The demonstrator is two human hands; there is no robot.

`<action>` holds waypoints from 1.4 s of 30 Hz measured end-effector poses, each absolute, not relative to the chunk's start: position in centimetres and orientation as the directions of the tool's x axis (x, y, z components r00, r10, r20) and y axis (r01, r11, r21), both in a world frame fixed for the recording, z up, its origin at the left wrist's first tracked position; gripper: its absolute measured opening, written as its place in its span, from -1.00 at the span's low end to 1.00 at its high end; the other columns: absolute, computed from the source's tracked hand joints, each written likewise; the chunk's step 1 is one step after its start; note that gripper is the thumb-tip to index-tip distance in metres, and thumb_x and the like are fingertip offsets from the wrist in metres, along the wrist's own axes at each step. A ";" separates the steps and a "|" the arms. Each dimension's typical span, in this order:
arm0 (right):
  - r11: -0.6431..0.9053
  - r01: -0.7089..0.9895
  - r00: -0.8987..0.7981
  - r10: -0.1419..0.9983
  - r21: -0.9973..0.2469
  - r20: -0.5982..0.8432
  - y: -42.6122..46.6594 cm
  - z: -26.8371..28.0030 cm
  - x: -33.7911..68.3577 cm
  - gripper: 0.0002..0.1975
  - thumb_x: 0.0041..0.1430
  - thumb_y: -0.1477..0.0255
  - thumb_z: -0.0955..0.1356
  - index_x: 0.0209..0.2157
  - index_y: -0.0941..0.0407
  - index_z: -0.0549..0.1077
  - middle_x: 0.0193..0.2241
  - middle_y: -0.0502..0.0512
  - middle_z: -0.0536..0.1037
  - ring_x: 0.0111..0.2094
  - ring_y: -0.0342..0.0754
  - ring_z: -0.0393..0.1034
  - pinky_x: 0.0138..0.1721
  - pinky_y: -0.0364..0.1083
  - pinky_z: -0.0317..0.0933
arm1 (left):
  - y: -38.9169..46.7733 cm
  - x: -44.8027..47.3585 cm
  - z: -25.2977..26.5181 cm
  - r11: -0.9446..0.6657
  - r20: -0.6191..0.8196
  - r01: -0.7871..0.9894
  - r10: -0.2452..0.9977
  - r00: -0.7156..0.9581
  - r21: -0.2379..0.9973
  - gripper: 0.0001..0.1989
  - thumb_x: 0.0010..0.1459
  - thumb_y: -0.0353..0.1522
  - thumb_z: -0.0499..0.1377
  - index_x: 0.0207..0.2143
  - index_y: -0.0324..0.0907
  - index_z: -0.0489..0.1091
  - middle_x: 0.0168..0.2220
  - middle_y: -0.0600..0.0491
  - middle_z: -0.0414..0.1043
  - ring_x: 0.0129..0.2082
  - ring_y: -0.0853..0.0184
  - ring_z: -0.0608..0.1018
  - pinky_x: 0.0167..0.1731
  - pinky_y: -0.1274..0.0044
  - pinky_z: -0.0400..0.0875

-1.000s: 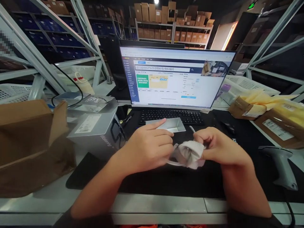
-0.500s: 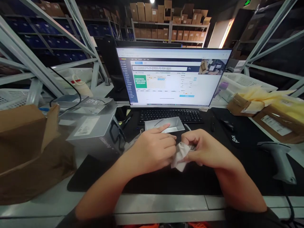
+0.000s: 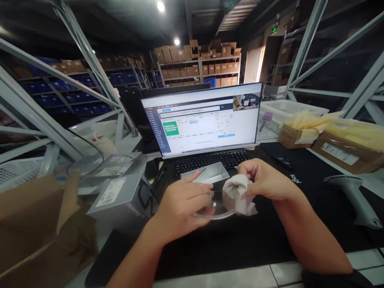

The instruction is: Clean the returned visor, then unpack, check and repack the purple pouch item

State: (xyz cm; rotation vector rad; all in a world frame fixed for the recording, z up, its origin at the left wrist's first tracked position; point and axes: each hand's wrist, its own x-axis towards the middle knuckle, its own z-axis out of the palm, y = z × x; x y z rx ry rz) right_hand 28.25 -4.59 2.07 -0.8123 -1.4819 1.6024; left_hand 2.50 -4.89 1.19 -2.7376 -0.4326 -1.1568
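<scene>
Head view: my right fingers (image 3: 249,168) pinch crumpled white cloth (image 3: 235,194), left fingers (image 3: 196,194) a clear curved plastic piece (image 3: 217,217); probably wiping, next needing steady hold.

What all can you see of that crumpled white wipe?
The wipe is white, soft-looking and faintly textured; cloth or paper, I cannot tell. It is bunched up, folded around a shadowed hollow, a loose corner hanging at lower right. The right hand pinches its right side, above the black mat. It appears to rest against a clear, curved piece held by the left hand.
</scene>
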 end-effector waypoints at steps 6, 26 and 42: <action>0.084 -0.223 -0.303 0.941 -0.971 0.151 -3.7 2.2 29.3 -0.51 -0.40 0.42 0.68 -0.54 0.18 0.35 -0.61 -0.05 0.49 -0.61 -0.22 0.32 -0.58 -0.27 0.17 | -4.9 2.0 1.4 -0.947 0.725 0.320 0.231 0.648 0.016 -0.89 0.08 -0.47 0.29 -0.34 -0.14 0.44 -0.25 0.06 0.64 -0.17 0.30 0.67 0.21 0.26 0.39; 0.135 -0.154 -0.567 0.799 -0.979 0.199 -5.8 3.2 29.9 -0.64 -0.03 0.29 0.59 -0.38 0.19 0.42 -0.48 -0.05 0.44 -0.47 -0.20 0.33 -0.46 -0.25 0.19 | -5.2 1.9 1.7 -0.948 0.661 0.317 0.253 0.707 0.023 -0.84 0.07 -0.49 0.31 -0.29 -0.14 0.45 -0.26 0.08 0.62 -0.05 0.25 0.62 0.26 0.22 0.33; 0.104 0.062 -0.594 0.803 -0.993 0.046 -6.3 1.6 25.7 -0.73 -0.12 0.48 0.55 -0.49 0.17 0.39 -0.56 -0.09 0.43 -0.52 -0.22 0.25 -0.52 -0.25 0.09 | -6.4 2.8 0.7 -0.938 0.472 0.344 0.280 0.836 -0.052 -0.89 0.11 -0.48 0.26 -0.41 -0.18 0.37 -0.34 0.10 0.49 -0.11 0.30 0.57 0.31 0.27 0.25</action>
